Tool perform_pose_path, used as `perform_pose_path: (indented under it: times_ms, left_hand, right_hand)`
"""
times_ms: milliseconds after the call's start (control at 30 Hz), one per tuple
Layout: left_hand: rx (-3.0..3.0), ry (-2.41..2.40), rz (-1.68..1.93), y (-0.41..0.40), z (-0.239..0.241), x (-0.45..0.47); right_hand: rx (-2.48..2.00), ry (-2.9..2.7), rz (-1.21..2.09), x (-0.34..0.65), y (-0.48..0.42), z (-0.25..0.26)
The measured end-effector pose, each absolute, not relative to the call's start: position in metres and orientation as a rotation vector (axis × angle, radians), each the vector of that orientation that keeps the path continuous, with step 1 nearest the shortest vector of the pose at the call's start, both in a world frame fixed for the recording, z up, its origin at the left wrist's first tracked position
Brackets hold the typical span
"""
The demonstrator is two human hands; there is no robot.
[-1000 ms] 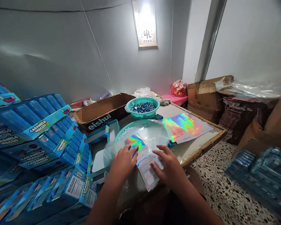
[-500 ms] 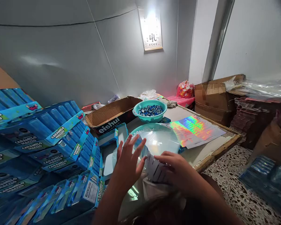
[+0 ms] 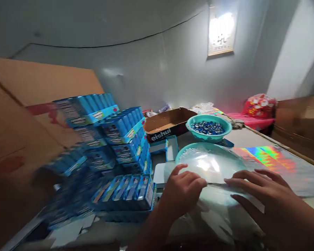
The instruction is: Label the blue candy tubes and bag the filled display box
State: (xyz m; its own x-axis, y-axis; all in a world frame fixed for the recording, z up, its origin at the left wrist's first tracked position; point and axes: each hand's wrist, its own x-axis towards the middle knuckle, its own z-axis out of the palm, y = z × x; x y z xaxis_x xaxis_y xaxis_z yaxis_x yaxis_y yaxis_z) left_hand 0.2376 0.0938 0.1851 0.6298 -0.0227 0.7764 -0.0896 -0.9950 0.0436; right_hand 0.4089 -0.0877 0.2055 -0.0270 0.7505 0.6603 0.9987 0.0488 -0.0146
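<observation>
Clear plastic film lies between my hands, its edge running across the near part of a teal basin. White beads show at the basin's back left. My left hand is closed, thumb and fingers pinched together at the film's edge. Over the basin's right side, my right hand has its fingers stretched and apart, the index fingertip at that same edge. Glare and blur hide the film's full outline.
Blue packaged boxes are stacked at the left, beside a large cardboard carton. Behind stand an open "eishui" tray and a teal bowl with blue glass pieces. Shiny holographic sheets lie right.
The view has swung left, bringing the carton in. My left hand has gone from spread to pinched. The white striped piece by my right hand no longer shows, and that hand has straightened.
</observation>
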Motion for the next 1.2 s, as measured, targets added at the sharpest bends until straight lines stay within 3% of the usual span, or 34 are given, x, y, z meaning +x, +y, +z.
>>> perform_pose_path:
  times_ms: [367, 800, 1033, 1200]
  left_hand:
    - [2.528, 0.323, 1.807, 0.095, 0.154, 0.223]
    - [2.649, 0.295, 1.952, 0.109, 0.145, 0.229]
    - [2.7, 0.35, 1.689, 0.112, 0.131, 0.237]
    - [2.713, 0.17, 1.732, 0.119, 0.135, 0.234]
  right_hand:
    - [-1.657, -1.866, -0.767, 0.358, -0.026, 0.205]
    - [-1.773, -1.653, -0.609, 0.357, -0.011, 0.193]
    - [-1.849, -1.584, -0.454, 0.362, 0.002, 0.171]
    - [-1.854, -1.556, -0.44, 0.368, -0.004, 0.173]
